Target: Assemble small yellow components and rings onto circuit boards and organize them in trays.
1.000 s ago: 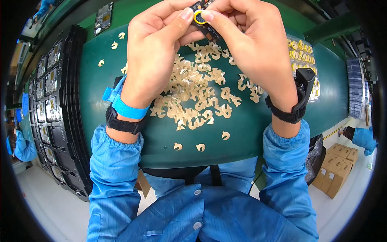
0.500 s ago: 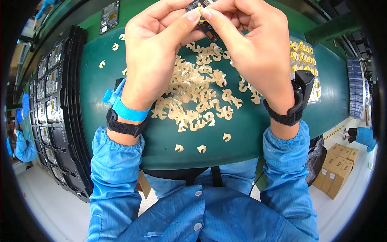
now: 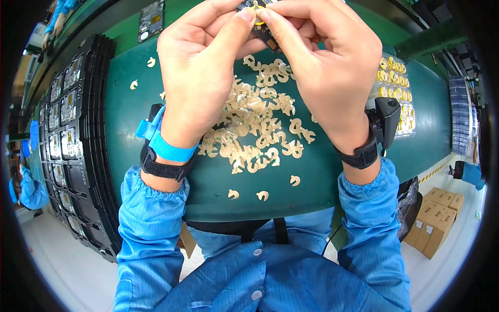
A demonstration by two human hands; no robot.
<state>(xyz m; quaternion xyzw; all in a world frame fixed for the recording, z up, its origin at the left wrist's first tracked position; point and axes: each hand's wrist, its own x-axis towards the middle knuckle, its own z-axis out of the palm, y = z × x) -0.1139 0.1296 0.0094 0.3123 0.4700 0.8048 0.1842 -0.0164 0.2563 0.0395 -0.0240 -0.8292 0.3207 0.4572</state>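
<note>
Near the far edge of the table, my left hand point(image 3: 200, 78) and my right hand point(image 3: 335, 67) hold a small dark circuit board point(image 3: 266, 37) between them. On the board sits a round piece with a yellow rim point(image 3: 259, 22), apparently a coin cell. Both thumb tips press on it side by side. Curled fingers hide much of the board, and its upper part runs close to the picture's top edge. Below the hands lies a loose pile of cream C-shaped pieces point(image 3: 249, 127), with a few single ones scattered around it.
Stacked black trays point(image 3: 86, 156) holding boards stand at the left. A clear tray of yellow-rimmed coin cells point(image 3: 393, 78) lies right of my right hand. Another circuit board point(image 3: 152, 22) rests at the back left. Cardboard boxes point(image 3: 435, 221) are on the floor; another person's hands point(image 3: 56, 26) show at upper left.
My right wrist has shifted slightly and its hand turned a little. More of the yellow rim shows beneath my thumbs. Both hands keep hold of the board.
</note>
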